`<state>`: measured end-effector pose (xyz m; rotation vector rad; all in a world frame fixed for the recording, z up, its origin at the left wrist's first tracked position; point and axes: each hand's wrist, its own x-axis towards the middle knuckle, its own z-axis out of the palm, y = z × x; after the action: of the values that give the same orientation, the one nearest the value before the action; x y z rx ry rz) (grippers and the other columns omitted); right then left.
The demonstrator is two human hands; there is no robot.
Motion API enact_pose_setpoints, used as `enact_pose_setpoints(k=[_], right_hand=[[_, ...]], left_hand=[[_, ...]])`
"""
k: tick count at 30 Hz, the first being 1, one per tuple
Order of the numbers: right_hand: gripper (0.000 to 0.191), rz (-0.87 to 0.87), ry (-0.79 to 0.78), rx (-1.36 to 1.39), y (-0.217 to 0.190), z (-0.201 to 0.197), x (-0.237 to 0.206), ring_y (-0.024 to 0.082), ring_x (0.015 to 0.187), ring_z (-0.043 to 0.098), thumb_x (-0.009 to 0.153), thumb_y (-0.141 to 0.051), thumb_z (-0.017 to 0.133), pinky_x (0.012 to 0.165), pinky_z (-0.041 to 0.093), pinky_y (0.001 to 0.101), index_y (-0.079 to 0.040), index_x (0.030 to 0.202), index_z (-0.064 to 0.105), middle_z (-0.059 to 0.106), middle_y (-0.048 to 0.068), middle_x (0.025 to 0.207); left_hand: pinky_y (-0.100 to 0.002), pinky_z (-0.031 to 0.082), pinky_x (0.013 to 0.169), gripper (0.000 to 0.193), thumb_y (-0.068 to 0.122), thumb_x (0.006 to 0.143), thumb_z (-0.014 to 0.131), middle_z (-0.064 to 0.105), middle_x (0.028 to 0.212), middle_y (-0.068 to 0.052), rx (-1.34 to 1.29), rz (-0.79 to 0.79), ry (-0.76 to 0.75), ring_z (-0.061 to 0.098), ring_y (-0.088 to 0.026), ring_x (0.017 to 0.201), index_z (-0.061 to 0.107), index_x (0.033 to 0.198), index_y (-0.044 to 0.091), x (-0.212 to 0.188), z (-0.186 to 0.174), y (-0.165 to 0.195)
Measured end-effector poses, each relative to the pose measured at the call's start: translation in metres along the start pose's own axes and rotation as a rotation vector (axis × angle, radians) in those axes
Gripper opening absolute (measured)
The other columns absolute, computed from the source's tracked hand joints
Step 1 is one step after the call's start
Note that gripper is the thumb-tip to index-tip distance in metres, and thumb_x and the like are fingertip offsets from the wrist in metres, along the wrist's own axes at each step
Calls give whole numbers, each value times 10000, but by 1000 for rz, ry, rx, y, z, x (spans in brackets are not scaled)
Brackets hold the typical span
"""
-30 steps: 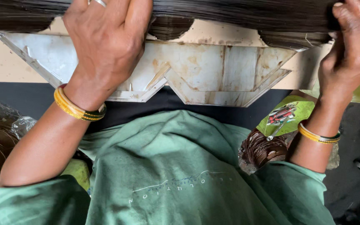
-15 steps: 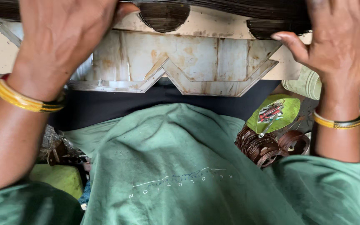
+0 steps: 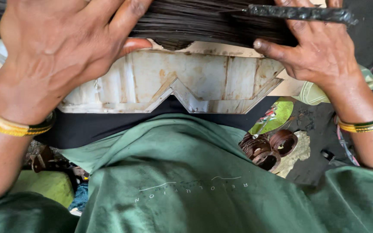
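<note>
A thick bundle of long dark hair strands (image 3: 203,23) lies across the top of a worn, rusty white metal stand (image 3: 186,82). My left hand (image 3: 61,47) presses down on the bundle at the left, fingers closed over it. At the right, my right hand (image 3: 316,47) grips the strands, with a dark rough bar (image 3: 298,14) lying over its fingers. Gold bangles circle both wrists. My green shirt (image 3: 186,181) fills the lower part of the view.
Rolled coils of brown hair (image 3: 266,149) lie on the floor at the right beside a green packet (image 3: 277,116). A yellow-green cushion (image 3: 44,185) and small clutter sit at the lower left. Cables run at the far right.
The view has shifted and both hands look closer. My right hand moved inward along the bundle, and the dark bar now shows above it.
</note>
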<state>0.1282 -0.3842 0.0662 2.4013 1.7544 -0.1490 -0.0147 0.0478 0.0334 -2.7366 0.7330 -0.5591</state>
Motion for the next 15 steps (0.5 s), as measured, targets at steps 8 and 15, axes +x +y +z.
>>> enact_pose_setpoints(k=[8,15], right_hand=[[316,0,-17,164,0,6,19,415,1586,413,1087,-163,671,1227,227,724,-347,1341,709,418,256,1679],[279,-1,-59,136,3,9,13,407,1583,387,1082,-310,695,1233,229,753,-317,1361,696,401,259,1671]], left_hand=[[-276,420,926,455,513,1128,435,594,1215,17,-88,58,-86,561,-106,1145,604,1375,171,16,-11,-10],[-308,438,1042,522,518,1146,440,614,1350,-14,-119,78,-140,563,-132,1261,600,1462,134,21,-13,-16]])
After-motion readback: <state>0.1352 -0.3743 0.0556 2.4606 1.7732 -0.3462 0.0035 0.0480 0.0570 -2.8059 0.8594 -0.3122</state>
